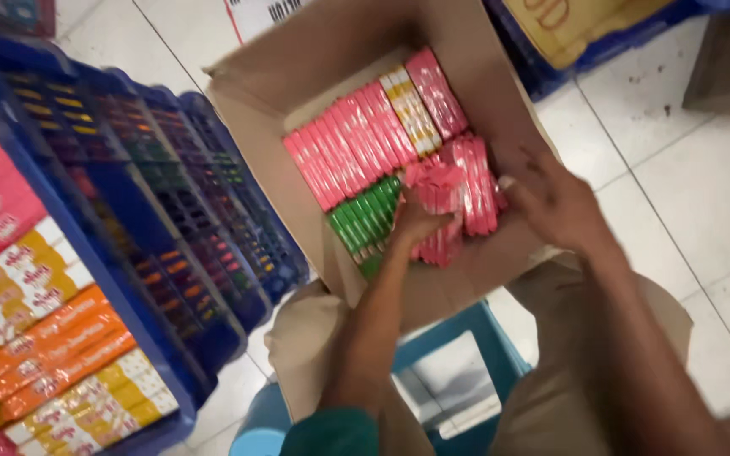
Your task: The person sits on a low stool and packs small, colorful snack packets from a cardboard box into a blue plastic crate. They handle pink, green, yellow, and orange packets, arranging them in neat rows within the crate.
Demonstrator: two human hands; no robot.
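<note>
A blue crate (213, 211) stands at nine o'clock of the cardboard box (314, 76). Inside the box, the left hand (416, 221) grips a bundle of pink packets (438, 211) at its five o'clock corner. The right hand (555, 203), fingers spread, presses the neighbouring pink stack (476, 181); packing looks underway, needing a snug fit.

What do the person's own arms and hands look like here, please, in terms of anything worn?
Both hands, the left hand and the right hand, are bare, with no gloves. Both forearms are uncovered too. A teal-green sleeve shows on the left upper arm at the bottom edge.
</note>
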